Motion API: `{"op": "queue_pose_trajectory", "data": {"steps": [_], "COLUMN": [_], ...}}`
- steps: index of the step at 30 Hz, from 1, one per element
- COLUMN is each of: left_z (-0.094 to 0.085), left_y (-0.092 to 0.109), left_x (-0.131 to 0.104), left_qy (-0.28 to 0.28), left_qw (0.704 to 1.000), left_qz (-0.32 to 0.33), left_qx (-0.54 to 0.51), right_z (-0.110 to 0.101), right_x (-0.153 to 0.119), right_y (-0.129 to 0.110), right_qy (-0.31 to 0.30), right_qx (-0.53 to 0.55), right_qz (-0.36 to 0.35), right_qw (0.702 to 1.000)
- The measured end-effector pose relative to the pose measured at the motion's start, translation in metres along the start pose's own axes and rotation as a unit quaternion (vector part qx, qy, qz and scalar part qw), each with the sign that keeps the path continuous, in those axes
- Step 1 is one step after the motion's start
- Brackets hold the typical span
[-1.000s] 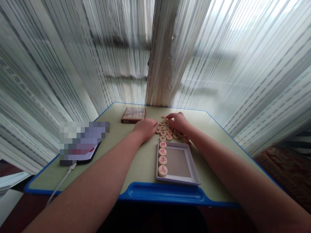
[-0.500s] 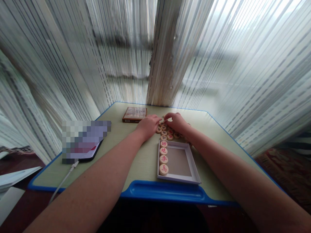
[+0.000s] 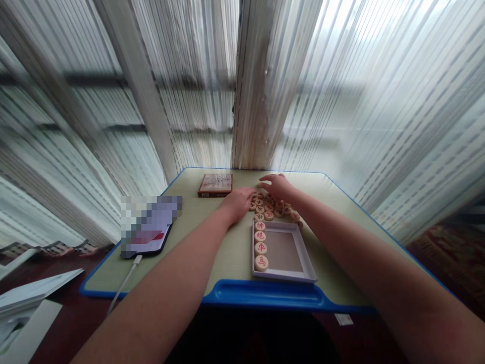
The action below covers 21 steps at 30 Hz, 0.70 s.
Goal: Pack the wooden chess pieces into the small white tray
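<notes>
Round wooden Chinese chess pieces (image 3: 269, 215) with red or black characters lie in a loose cluster on the table behind a shallow white box (image 3: 308, 258). Down the box's left side runs a column of red-lettered pieces (image 3: 261, 248). At the cluster's left edge rests my left hand (image 3: 238, 203), fingers stretched out and touching the pieces there. My right hand (image 3: 279, 187) hovers over the far part of the cluster, its thumb and fingers apart. A pale spot beneath its fingertips is too small to make out.
A flat brown-edged box (image 3: 215, 185) lies at the back left. On the left, a phone (image 3: 159, 230) is plugged into a white cable (image 3: 127, 278). The table (image 3: 223, 253) has a blue rim with a molded trough (image 3: 269, 294) in front. Striped curtains (image 3: 204, 101) hang behind.
My right hand's thumb and fingers have spread apart and risen slightly over the cluster. My left hand stays by its left edge. The whole view has shifted a little.
</notes>
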<state>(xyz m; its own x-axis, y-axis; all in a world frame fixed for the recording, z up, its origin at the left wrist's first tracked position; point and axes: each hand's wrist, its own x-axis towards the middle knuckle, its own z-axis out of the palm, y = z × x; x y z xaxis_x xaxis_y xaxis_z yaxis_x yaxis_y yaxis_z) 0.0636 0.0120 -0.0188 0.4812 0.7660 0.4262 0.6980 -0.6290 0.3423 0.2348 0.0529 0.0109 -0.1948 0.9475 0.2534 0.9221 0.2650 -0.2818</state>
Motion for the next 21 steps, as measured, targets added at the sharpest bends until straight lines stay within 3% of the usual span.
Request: {"op": "queue_pose_trajectory", "data": {"steps": [4, 11, 21], "left_z": [0.0, 0.0, -0.002], "left_y": [-0.001, -0.002, -0.001], "left_x": [0.0, 0.0, 0.0], "left_qy": [-0.001, -0.003, 0.007], "left_qw": [1.0, 1.0, 1.0], "left_qz": [-0.001, -0.013, -0.021], "left_qx": [0.007, 0.009, -0.006], "right_z": [0.008, 0.015, 0.007], "right_x": [0.014, 0.012, 0.005], "right_y": [-0.005, -0.01, -0.008], "right_qy": [-0.032, -0.036, -0.082], "right_qx": [-0.013, 0.061, 0.103], "right_qz": [-0.016, 0.011, 0.022], "right_qw": [0.999, 0.997, 0.991]}}
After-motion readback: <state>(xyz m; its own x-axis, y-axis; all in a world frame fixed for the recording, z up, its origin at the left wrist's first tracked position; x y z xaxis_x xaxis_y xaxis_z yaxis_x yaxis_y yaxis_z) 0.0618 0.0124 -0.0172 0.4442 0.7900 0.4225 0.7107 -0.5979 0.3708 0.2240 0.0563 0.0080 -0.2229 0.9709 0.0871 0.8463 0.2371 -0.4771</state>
